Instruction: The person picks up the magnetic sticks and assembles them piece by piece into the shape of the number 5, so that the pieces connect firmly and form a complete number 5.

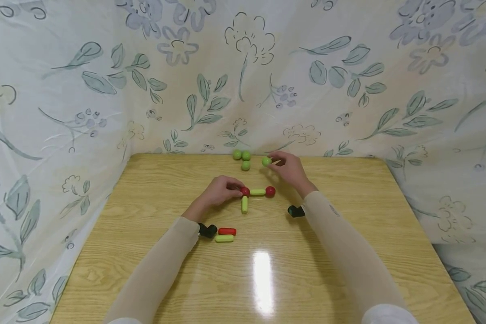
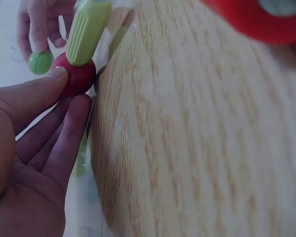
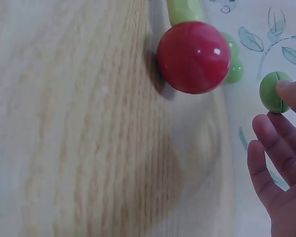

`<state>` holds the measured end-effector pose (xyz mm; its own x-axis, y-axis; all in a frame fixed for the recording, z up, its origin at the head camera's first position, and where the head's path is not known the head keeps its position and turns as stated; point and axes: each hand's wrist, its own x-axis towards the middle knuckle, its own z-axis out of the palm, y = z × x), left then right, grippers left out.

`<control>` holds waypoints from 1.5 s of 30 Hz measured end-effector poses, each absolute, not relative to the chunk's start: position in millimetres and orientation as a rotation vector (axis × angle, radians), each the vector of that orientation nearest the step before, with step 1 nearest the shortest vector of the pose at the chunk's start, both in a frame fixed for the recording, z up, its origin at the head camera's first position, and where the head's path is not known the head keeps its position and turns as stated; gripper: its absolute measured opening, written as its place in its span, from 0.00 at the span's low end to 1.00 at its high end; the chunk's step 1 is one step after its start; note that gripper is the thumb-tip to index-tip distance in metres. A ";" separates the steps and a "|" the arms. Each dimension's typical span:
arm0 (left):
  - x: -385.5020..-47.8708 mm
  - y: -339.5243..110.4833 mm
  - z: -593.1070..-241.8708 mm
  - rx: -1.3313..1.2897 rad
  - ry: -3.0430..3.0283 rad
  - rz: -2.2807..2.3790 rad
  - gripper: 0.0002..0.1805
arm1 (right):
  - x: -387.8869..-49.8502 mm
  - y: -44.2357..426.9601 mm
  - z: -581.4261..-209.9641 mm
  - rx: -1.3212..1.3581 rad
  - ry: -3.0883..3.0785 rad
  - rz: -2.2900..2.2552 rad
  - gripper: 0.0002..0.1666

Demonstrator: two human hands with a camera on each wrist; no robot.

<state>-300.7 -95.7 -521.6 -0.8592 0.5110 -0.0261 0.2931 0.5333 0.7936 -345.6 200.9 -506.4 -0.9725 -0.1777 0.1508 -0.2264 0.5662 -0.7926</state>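
Observation:
My left hand (image 1: pixel 220 191) pinches a red ball (image 2: pixel 79 78) between thumb and fingers. From that ball one yellow-green rod (image 1: pixel 257 192) runs right to a second red ball (image 1: pixel 270 191), and another yellow-green rod (image 1: pixel 245 205) points toward the near edge of the table. Farther back, my right hand (image 1: pixel 288 167) pinches a green ball (image 3: pixel 275 92) that has a seam round it. Left of that ball, several green balls (image 1: pixel 245 155) sit grouped by the table's back edge.
A red rod (image 1: pixel 227 231) and a yellow-green rod (image 1: pixel 224 239) lie side by side near the left forearm on the wooden table (image 1: pixel 328 279). A floral cloth (image 1: pixel 251 81) hangs behind the table. Black wrist cameras (image 1: pixel 296 211) stick out from both wrists.

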 end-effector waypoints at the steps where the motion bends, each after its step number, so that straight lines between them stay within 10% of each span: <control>1: -300.4 -95.5 -521.3 0.670 2.518 1.233 0.13 | -343.4 201.3 -505.5 0.356 -2.723 1.403 0.20; 45: -299.8 -95.3 -523.8 0.620 2.511 1.258 0.14 | -280.5 213.8 -501.8 0.419 -2.696 1.396 0.20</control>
